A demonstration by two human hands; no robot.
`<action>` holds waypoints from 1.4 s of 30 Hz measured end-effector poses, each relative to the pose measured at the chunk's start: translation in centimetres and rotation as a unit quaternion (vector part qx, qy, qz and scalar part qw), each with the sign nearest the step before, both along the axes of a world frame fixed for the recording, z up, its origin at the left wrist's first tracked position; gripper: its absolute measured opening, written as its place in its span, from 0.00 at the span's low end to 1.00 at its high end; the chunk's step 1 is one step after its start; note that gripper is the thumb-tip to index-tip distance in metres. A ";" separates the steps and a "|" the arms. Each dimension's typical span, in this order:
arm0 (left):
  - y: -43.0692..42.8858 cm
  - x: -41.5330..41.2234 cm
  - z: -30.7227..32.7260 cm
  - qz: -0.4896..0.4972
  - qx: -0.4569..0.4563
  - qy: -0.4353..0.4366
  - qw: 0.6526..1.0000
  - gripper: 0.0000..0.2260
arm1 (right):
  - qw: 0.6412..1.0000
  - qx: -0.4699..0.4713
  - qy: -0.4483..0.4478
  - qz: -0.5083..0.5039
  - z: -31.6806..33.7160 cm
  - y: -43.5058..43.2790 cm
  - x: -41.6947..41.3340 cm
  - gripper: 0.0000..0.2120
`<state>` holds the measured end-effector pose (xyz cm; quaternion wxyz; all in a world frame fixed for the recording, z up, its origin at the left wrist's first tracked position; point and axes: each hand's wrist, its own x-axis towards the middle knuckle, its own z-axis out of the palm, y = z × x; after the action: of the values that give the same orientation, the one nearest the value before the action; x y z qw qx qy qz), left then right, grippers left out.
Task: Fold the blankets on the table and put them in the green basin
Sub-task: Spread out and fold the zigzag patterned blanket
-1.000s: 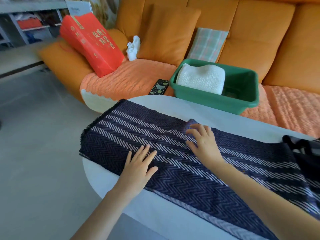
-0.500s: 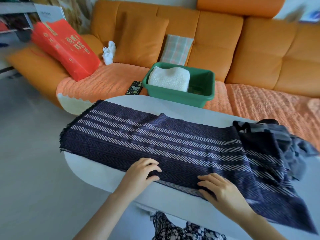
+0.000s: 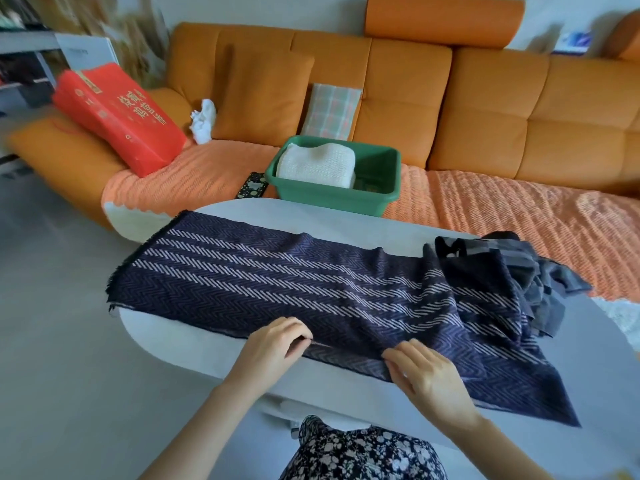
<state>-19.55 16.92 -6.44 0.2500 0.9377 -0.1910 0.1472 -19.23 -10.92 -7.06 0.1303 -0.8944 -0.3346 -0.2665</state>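
A dark navy blanket with pale zigzag stripes (image 3: pixel 294 282) lies spread lengthwise across the white oval table (image 3: pixel 346 225). My left hand (image 3: pixel 273 346) pinches its near edge with curled fingers. My right hand (image 3: pixel 424 375) pinches the same edge a little further right. A crumpled dark grey blanket (image 3: pixel 519 268) is heaped on the table's right part, partly over the navy one. The green basin (image 3: pixel 377 195) stands on the sofa beyond the table, with a folded white blanket (image 3: pixel 317 164) inside at its left.
An orange sofa (image 3: pixel 485 109) runs behind the table, covered by an orange throw. On it lie a red bag (image 3: pixel 117 116), a plaid cushion (image 3: pixel 330 110), a white cloth (image 3: pixel 203 121) and a dark phone (image 3: pixel 252 185). Grey floor lies to the left.
Both hands drew back from the blanket's middle to its near edge and now pinch it. The view swung right, showing the grey blanket heap.
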 end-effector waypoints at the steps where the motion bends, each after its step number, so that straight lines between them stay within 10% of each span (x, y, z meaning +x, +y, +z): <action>1: 0.1 -0.3 -0.3 -0.006 0.006 0.009 1.000 0.04 | 1.000 -0.011 0.006 0.007 -0.6 -0.1 -0.4 0.09; 14: -0.8 -0.2 -2.3 -0.013 0.017 0.054 0.998 0.22 | 0.990 -0.031 0.139 0.001 -1.1 -1.4 -0.7 0.10; 20: -2.6 0.4 -2.0 -0.017 0.016 0.050 0.998 0.23 | 0.985 -0.012 0.172 -0.012 -0.1 -1.4 -0.1 0.04; 24: -3.4 1.1 -1.5 0.006 -0.017 0.025 1.000 0.13 | 0.969 0.031 0.242 -0.029 1.1 -1.3 0.0 0.16; 28: -3.7 2.3 -1.6 0.028 0.003 0.034 0.999 0.14 | 0.948 0.131 0.283 -0.066 2.6 -0.8 5.0 0.06; 36: -5.2 5.0 -2.3 0.064 0.089 0.131 0.985 0.37 | 0.890 0.127 0.403 -0.171 3.7 2.8 19.0 0.21; 42: -5.5 5.6 -3.1 0.058 0.126 0.142 0.980 0.36 | 0.910 0.060 0.366 -0.185 2.5 6.5 24.0 0.21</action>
<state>-13.95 11.43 -9.50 0.1457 0.9825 -0.1162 0.0012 4.80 -4.38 -4.55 0.2449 -0.9658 -0.0751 0.0408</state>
